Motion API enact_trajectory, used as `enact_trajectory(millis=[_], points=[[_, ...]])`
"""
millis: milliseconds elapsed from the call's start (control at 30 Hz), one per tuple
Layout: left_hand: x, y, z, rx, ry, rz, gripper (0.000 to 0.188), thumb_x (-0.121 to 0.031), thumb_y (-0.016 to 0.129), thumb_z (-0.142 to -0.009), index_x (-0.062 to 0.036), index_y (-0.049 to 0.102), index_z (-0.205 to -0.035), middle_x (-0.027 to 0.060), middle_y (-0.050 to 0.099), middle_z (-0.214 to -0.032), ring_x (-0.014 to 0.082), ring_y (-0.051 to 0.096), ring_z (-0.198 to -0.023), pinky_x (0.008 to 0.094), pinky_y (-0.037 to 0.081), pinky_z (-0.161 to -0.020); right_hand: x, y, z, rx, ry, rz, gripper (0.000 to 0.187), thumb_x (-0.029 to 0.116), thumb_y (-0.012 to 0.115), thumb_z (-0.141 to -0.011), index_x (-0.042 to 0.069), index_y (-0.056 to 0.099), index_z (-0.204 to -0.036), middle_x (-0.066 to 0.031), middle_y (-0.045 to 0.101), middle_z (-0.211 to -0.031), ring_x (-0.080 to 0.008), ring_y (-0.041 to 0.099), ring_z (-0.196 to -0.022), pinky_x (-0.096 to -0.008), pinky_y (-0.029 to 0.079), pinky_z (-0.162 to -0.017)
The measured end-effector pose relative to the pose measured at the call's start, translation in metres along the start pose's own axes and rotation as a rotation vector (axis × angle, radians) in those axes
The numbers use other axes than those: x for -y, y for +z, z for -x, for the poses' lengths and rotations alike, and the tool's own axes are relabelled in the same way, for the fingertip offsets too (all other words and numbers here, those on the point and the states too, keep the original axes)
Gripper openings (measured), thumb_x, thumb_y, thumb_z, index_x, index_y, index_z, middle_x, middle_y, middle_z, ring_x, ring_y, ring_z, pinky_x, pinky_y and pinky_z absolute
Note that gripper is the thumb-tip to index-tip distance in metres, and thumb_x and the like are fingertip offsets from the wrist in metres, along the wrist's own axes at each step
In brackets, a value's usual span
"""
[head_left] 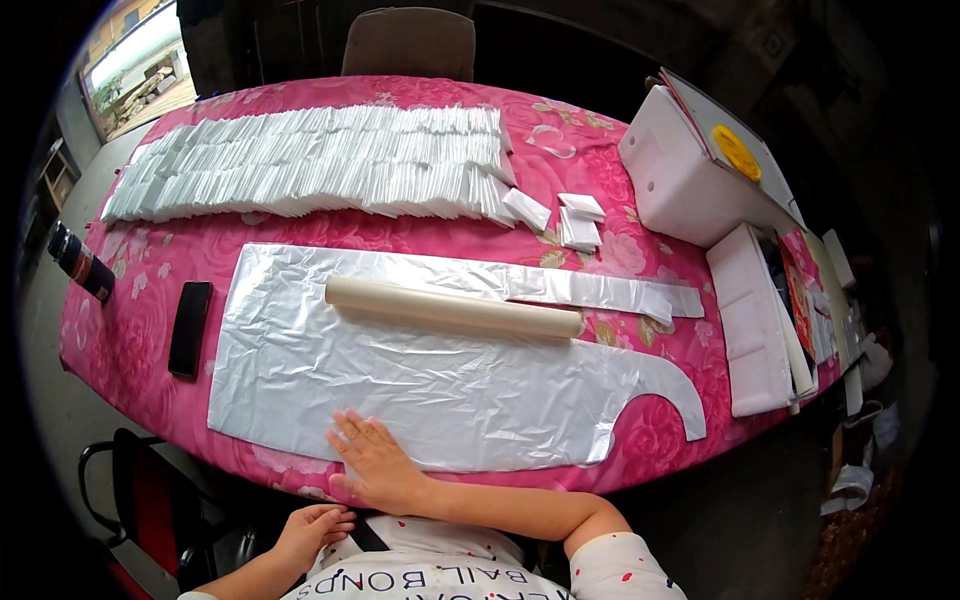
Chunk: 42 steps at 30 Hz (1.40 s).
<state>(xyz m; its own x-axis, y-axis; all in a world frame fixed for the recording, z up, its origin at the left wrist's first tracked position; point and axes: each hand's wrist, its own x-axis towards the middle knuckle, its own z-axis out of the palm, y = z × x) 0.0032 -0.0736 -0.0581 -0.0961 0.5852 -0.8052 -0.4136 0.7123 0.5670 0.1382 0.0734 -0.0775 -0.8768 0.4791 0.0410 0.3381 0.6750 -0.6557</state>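
Observation:
My right hand (375,465) lies flat, fingers spread, on the near edge of a thin translucent white plastic sheet (450,390) cut in an apron shape and spread over the pink flowered tablecloth (130,340). A cream-coloured roll (455,307) rests across the sheet's far part. A narrow plastic strip (600,290) runs off to the right behind the roll. My left hand (312,528) hangs below the table edge against my shirt, fingers loosely bent, holding nothing.
Rows of several folded white packets (310,160) cover the table's far side, with a few more (578,222) at their right end. A black phone (189,328) and dark bottle (80,262) lie left. White foam boxes (680,170) stand right. A chair (410,42) stands beyond.

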Motion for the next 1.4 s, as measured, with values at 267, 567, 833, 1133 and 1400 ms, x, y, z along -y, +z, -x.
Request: enact_trajectory(millis=[267, 567, 833, 1133, 1400], points=[[-0.007, -0.001, -0.016, 0.019, 0.421, -0.4, 0.015, 0.002, 0.064, -0.076, 0.0044, 0.064, -0.091, 0.0081, 0.067, -0.083, 0.0079, 0.06, -0.074, 0.0223, 0.049, -0.065, 0.023, -0.021, 0.007, 0.21, -0.261, -0.134, 0.045, 0.026, 0.052, -0.086, 0.001, 0.045, -0.123, -0.0216, 0.029, -0.139, -0.0356, 0.015, -0.135, -0.049, 0.012, -0.109], [-0.069, 0.035, -0.017, 0.116, 0.629, -0.785, 0.023, -0.006, 0.065, -0.077, -0.0019, 0.065, -0.1, 0.0099, 0.068, -0.091, 0.0142, 0.065, -0.077, 0.0246, 0.052, -0.069, -0.123, -0.18, 0.029, -0.504, 0.085, -0.213, 0.011, 0.009, 0.067, -0.074, 0.007, 0.063, -0.084, -0.0074, 0.063, -0.087, -0.0246, 0.057, -0.091, -0.035, 0.044, -0.083], [-0.082, 0.058, -0.024, 0.159, 0.695, -0.839, 0.017, -0.006, 0.057, -0.084, -0.0003, 0.063, -0.099, 0.0119, 0.066, -0.091, 0.0165, 0.062, -0.084, 0.0278, 0.049, -0.074, -0.349, -0.315, 0.08, -1.269, 0.71, -0.093, 0.022, 0.015, 0.063, -0.08, -0.001, 0.062, -0.095, -0.0061, 0.063, -0.078, -0.0133, 0.057, -0.069, -0.0264, 0.046, -0.064], [-0.093, 0.06, -0.034, 0.166, 0.686, -0.909, 0.019, -0.01, 0.053, -0.086, -0.0018, 0.063, -0.1, 0.0139, 0.065, -0.093, 0.025, 0.062, -0.088, 0.0333, 0.047, -0.079, -0.315, -0.292, 0.056, -1.029, 0.543, 0.681, 0.038, 0.019, 0.068, -0.072, 0.002, 0.059, -0.105, -0.0138, 0.057, -0.107, -0.0318, 0.047, -0.105, -0.043, 0.036, -0.093], [-0.098, 0.071, -0.045, 0.299, 0.843, -0.907, 0.02, -0.009, 0.059, -0.082, -0.0055, 0.064, -0.101, 0.0104, 0.066, -0.093, 0.022, 0.064, -0.083, 0.0297, 0.051, -0.072, -0.183, -0.212, 0.017, -0.421, 0.049, 0.262, 0.037, 0.03, 0.063, -0.08, 0.003, 0.061, -0.106, -0.0127, 0.059, -0.109, -0.0296, 0.051, -0.103, -0.0391, 0.04, -0.09]])
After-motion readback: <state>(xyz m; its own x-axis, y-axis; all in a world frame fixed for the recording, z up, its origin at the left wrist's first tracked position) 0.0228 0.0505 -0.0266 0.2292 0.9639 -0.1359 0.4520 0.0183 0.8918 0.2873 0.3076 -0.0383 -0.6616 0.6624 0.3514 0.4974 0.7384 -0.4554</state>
